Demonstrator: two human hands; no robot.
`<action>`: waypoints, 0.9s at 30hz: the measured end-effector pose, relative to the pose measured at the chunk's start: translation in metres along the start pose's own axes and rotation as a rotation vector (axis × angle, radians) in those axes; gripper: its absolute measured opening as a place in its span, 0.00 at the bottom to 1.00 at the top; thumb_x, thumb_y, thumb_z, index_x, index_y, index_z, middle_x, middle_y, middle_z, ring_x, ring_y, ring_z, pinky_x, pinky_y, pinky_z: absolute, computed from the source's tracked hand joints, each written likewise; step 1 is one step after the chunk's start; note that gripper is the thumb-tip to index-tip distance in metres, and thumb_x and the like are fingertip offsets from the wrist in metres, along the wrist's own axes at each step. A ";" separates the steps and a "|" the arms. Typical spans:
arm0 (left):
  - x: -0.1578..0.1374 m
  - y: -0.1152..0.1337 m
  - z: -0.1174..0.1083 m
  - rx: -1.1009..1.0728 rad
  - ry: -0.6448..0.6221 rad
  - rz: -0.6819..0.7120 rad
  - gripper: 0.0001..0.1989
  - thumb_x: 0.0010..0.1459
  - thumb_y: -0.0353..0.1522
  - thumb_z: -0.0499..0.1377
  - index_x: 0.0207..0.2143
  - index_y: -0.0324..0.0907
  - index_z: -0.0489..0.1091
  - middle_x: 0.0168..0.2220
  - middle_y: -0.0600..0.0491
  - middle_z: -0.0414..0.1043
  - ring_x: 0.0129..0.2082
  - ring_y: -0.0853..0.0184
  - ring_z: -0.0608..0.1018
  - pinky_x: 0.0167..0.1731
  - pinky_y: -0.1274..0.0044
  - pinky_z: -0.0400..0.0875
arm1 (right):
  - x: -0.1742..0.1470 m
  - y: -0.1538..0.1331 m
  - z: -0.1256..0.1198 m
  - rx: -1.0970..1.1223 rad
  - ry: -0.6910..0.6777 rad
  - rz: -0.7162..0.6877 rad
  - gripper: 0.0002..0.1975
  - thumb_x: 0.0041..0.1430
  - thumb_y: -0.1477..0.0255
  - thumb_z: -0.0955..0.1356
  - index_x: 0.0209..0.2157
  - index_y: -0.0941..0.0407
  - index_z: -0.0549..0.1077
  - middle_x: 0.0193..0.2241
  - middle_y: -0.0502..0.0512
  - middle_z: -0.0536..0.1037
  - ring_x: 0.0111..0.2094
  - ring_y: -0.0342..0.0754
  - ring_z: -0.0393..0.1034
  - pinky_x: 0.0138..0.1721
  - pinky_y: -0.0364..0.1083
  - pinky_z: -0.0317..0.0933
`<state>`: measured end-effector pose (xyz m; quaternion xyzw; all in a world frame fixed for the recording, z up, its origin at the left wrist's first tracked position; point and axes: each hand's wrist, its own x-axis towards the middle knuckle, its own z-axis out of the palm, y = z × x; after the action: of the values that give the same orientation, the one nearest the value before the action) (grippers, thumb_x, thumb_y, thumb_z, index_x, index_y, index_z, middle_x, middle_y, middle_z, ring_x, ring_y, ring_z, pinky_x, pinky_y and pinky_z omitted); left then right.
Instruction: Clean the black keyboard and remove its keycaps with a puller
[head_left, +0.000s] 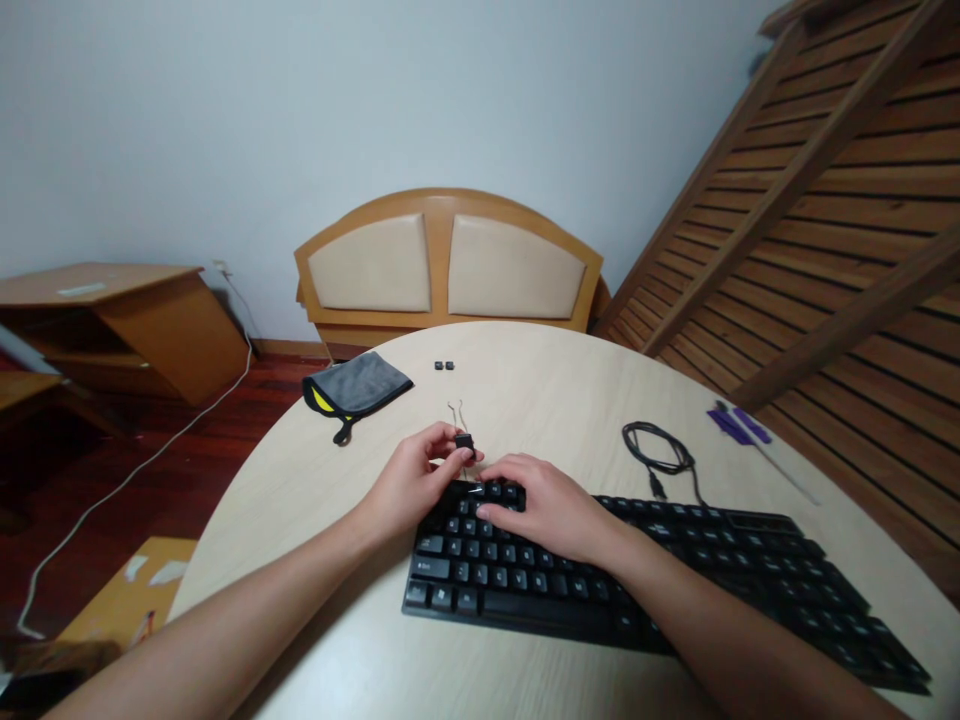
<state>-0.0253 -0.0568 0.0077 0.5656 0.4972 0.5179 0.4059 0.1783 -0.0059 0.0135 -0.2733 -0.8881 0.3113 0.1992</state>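
Observation:
My left hand [424, 465] is closed on a small wire keycap puller [464, 441], its black grip pinched between thumb and fingers. Two thin bent wires stick up from the grip, away from me, with nothing between their ends. Below that hand lies a black keyboard [525, 603], slightly turned on the table. My right hand [551, 503] rests over its upper left keys, thumb and index finger apart with keys showing between them. Beyond my hands, two loose black keycaps [444, 366] sit side by side.
A grey folded cloth [360, 385] with a yellow inside lies on the round table [551, 385] at the left. To the right are a coiled black cable [656, 447] and a purple brush-like item [739, 426] with a thin rod. A headboard [450, 255] stands behind.

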 end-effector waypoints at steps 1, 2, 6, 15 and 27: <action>0.000 0.001 -0.001 0.008 -0.003 -0.002 0.10 0.61 0.39 0.64 0.36 0.41 0.71 0.37 0.48 0.79 0.40 0.61 0.82 0.36 0.74 0.75 | 0.000 0.000 0.000 -0.004 0.002 0.004 0.14 0.60 0.65 0.73 0.47 0.52 0.78 0.46 0.56 0.81 0.49 0.54 0.74 0.54 0.53 0.64; 0.000 0.001 -0.002 0.002 -0.009 -0.008 0.11 0.60 0.39 0.64 0.36 0.41 0.71 0.37 0.48 0.79 0.39 0.61 0.82 0.37 0.73 0.75 | -0.001 0.000 0.000 -0.009 0.003 0.007 0.14 0.60 0.65 0.73 0.47 0.53 0.79 0.46 0.56 0.81 0.48 0.54 0.75 0.53 0.53 0.64; 0.001 0.001 -0.004 -0.083 -0.070 -0.051 0.14 0.58 0.41 0.66 0.36 0.41 0.70 0.36 0.48 0.80 0.37 0.61 0.82 0.39 0.71 0.75 | 0.000 -0.001 -0.001 -0.004 0.014 0.010 0.10 0.64 0.69 0.69 0.45 0.52 0.80 0.44 0.56 0.82 0.48 0.53 0.75 0.52 0.53 0.65; 0.002 -0.001 -0.001 -0.120 -0.011 -0.070 0.12 0.58 0.39 0.66 0.36 0.41 0.71 0.35 0.49 0.80 0.33 0.64 0.82 0.36 0.72 0.76 | 0.001 0.001 0.001 0.001 0.017 0.013 0.12 0.66 0.71 0.67 0.47 0.51 0.80 0.45 0.55 0.82 0.49 0.53 0.75 0.53 0.53 0.65; -0.012 0.010 -0.005 0.484 -0.191 0.090 0.08 0.66 0.37 0.59 0.38 0.44 0.74 0.28 0.54 0.77 0.27 0.65 0.77 0.29 0.75 0.68 | 0.002 0.000 -0.001 -0.018 0.013 0.013 0.08 0.64 0.72 0.69 0.41 0.53 0.80 0.41 0.55 0.82 0.45 0.52 0.76 0.48 0.49 0.66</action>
<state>-0.0286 -0.0711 0.0156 0.7141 0.5403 0.3456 0.2805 0.1773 -0.0047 0.0146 -0.2828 -0.8877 0.3030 0.2003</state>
